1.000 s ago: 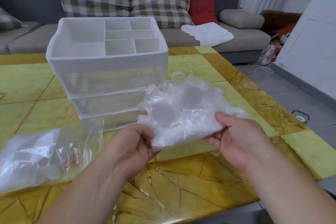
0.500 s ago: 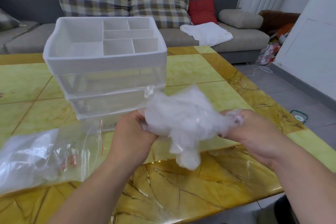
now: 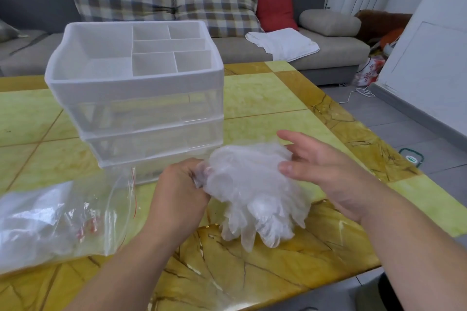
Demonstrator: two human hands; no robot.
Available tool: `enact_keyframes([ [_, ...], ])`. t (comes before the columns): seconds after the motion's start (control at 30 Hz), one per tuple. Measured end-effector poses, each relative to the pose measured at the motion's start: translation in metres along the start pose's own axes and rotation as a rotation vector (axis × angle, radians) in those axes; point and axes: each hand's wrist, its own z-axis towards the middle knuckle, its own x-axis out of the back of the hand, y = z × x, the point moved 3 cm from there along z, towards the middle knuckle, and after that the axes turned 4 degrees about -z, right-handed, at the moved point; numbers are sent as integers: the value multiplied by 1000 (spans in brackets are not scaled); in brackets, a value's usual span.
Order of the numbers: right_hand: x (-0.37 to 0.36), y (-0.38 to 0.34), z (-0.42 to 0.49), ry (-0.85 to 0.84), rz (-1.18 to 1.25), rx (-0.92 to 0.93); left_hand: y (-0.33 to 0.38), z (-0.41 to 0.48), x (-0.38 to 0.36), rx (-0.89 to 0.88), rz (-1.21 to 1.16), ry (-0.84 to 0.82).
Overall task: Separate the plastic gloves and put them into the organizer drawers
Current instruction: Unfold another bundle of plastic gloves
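A crumpled bunch of clear plastic gloves [image 3: 255, 189] hangs just above the table, its glove fingers drooping toward the near edge. My left hand [image 3: 179, 192] grips the bunch's left end with curled fingers. My right hand [image 3: 321, 166] lies against its right side, fingers straight and thumb on top. Behind the hands stands the white organizer [image 3: 136, 88], with a divided open tray on top and clear drawers below, all pushed in.
A clear zip bag [image 3: 58, 217] with more plastic lies on the yellow-green marble table [image 3: 265, 98] at the left. The table's near edge runs just below the gloves. A grey sofa [image 3: 336, 50] with cushions and a white cloth stands behind.
The flat sheet of gloves has been bunched into a ball and lowered. My left hand shifted to grip its left end; my right hand let go its pinch and now lies flat against it.
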Motion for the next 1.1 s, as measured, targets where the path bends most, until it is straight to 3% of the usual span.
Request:
enact_keyframes([
  [0.3,-12,6,10,124,-250,-77,-1,5,2,-56,-5,-29],
  [0.53,-1,25,18,345,-76,-248,5,10,19,0,-9,92],
  [0.6,0,30,18,361,-92,-264,12,5,24,-60,-5,206],
  [0.67,1,33,18,375,-145,-277,27,-4,27,-231,69,308],
  [0.73,3,38,19,385,-197,-293,38,-11,19,-426,212,184],
  [0.8,4,42,21,400,-272,-311,36,-15,1,-494,392,-119],
  [0.87,5,44,22,384,-500,-348,22,-17,-13,-450,602,-346],
  [0.97,4,44,20,395,-912,-344,-2,-18,-24,-353,787,-504],
  [1.03,3,33,17,541,-1047,-184,-9,-18,-26,-327,794,-531],
  [1.1,-2,15,12,699,-997,122,-10,-16,-28,-340,798,-521],
])
